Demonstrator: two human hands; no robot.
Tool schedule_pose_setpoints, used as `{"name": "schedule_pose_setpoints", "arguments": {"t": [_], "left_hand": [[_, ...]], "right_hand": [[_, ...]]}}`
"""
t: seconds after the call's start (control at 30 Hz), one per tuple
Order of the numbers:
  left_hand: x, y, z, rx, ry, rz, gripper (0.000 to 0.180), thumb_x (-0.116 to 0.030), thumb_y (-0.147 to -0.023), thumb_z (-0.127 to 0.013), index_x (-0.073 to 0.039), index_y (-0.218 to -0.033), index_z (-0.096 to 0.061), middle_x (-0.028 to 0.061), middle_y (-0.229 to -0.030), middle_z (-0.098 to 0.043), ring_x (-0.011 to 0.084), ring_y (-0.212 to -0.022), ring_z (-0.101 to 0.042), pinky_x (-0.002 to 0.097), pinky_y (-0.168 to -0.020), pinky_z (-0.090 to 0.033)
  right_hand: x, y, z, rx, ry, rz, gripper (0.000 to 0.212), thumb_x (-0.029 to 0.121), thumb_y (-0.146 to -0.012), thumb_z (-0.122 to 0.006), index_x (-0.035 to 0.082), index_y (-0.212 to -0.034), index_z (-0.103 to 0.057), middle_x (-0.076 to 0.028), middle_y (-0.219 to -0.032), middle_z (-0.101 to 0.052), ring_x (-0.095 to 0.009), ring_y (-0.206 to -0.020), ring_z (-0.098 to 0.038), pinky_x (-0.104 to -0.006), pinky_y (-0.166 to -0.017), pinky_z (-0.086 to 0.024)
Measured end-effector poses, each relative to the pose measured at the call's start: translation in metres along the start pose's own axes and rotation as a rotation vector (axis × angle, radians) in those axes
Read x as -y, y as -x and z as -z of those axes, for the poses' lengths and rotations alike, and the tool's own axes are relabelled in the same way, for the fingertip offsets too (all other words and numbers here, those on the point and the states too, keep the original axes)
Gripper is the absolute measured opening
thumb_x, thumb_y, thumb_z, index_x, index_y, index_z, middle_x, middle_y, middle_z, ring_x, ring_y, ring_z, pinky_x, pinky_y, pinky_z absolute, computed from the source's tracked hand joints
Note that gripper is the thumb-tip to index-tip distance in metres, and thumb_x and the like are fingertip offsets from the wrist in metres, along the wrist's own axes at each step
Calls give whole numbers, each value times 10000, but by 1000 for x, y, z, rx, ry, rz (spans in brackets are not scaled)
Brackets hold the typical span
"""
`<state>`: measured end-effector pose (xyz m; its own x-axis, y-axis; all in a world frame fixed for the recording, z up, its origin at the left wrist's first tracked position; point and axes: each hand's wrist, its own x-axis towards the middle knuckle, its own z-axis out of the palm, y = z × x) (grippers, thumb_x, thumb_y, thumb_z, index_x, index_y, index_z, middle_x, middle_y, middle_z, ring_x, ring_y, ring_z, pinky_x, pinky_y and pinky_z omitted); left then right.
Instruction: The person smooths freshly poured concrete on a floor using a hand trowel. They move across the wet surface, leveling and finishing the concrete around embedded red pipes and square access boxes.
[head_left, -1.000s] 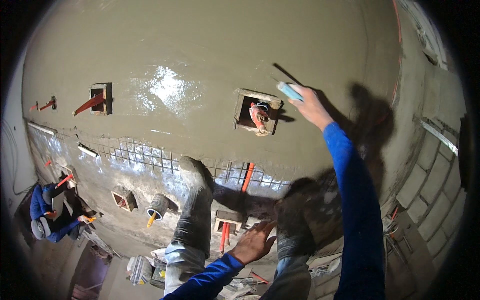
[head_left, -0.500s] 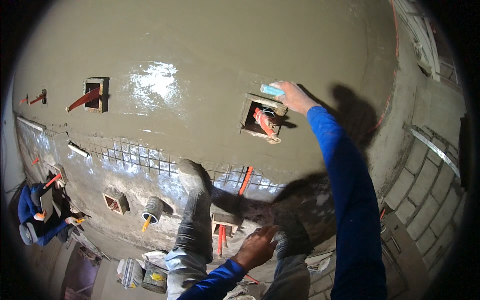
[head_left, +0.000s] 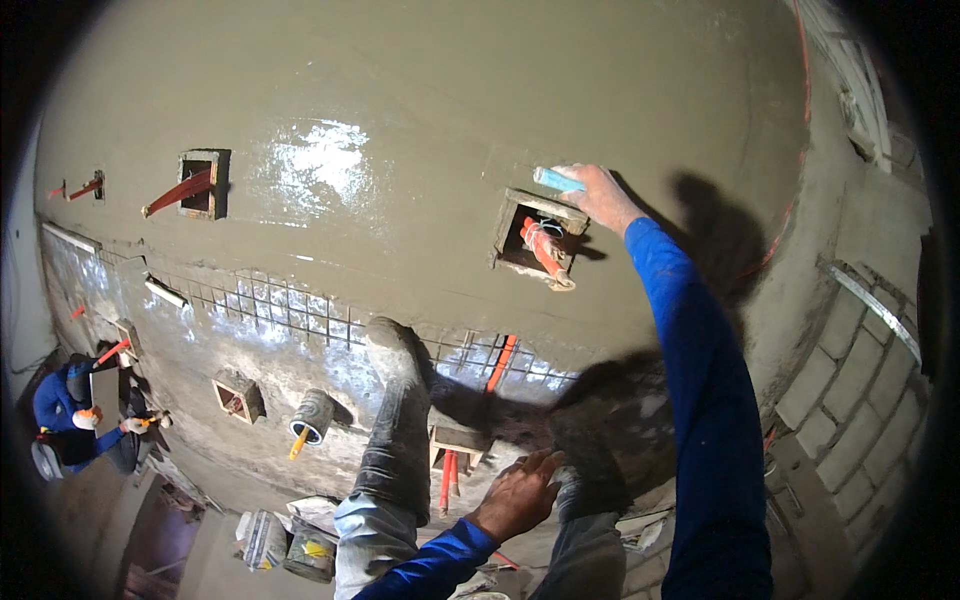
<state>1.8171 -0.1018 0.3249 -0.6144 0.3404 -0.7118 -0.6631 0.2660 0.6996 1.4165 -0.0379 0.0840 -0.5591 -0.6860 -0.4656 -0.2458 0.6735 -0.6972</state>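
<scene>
My right hand (head_left: 600, 198) is closed around the light-blue handle of a trowel (head_left: 558, 180), low over smooth wet grey cement (head_left: 420, 90). The trowel's blade barely stands out from the cement. Just below it, a square wooden-framed opening (head_left: 500, 230) holds orange conduits (head_left: 543, 250) tied with pale wire. My left hand (head_left: 517, 495) rests on my bent right leg, fingers stretched out and holding nothing. My left boot (head_left: 393, 350) reaches the edge of the wet cement, where wire mesh (head_left: 290, 312) lies exposed.
A bucket with a yellow-handled tool (head_left: 312, 415) stands left of my leg, beside a small box frame (head_left: 238, 397). Another framed opening (head_left: 203, 185) with red conduit lies left. A co-worker (head_left: 85, 410) crouches far left. Containers (head_left: 310, 550) stand below. Block masonry (head_left: 850, 370) borders the right.
The whole view has shifted slightly, so most things appear a little farther right. My right hand stays on the trowel beside the opening; the left hand stays on my leg. The co-worker's arms have moved.
</scene>
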Motion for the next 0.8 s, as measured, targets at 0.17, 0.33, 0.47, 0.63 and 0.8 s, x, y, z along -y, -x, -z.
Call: {"name": "schedule_pose_setpoints", "arguments": {"t": [0.17, 0.33, 0.47, 0.63, 0.8], "left_hand": [[4, -1, -11, 32, -73, 50, 522, -222, -987, -601, -59, -1465, -467, 249, -1464, -527, 441, -1298, -557, 502, -1076, -476], [6, 0, -17, -6, -76, 1, 510, -218, -983, -603, -63, -1454, -483, 236, -1435, -549, 428, -1273, -572, 497, -1063, -484], [4, 2, -20, -3, -95, -46, 523, -199, -977, -626, -43, -1456, -486, 266, -1393, -578, 436, -1263, -582, 491, -1068, -488], [5, -2, -25, 8, -107, -1, 512, -226, -993, -625, -43, -1454, -498, 262, -1379, -593, 439, -1269, -578, 489, -1073, -487], [10, -3, -37, 0, -174, -21, 496, -223, -993, -601, -37, -1442, -498, 250, -1361, -588, 438, -1226, -594, 491, -1032, -501]], "right_hand": [[-73, 18, 16, -322, -53, 31, 476, 140, -861, -784, 2, -1303, -674, -211, -1236, -720, -300, -1132, -706, -364, -988, -518], [-176, 141, 44, -979, -521, -579, 304, 194, -929, -734, 17, -1170, -680, -67, -1008, -699, -201, -836, -653, -356, -762, -532], [-170, 259, 13, -980, -450, -674, 229, 119, -926, -735, 23, -1120, -661, -11, -932, -659, -135, -780, -640, -301, -678, -525], [-89, 235, -84, -734, -1043, -492, 323, -4, -915, -738, 19, -1233, -689, 16, -1025, -690, -70, -778, -614, -252, -655, -531], [-52, 158, -113, -687, -954, -387, 223, 56, -925, -738, 49, -1145, -707, 68, -834, -597, -34, -697, -497, -262, -577, -434]]}}
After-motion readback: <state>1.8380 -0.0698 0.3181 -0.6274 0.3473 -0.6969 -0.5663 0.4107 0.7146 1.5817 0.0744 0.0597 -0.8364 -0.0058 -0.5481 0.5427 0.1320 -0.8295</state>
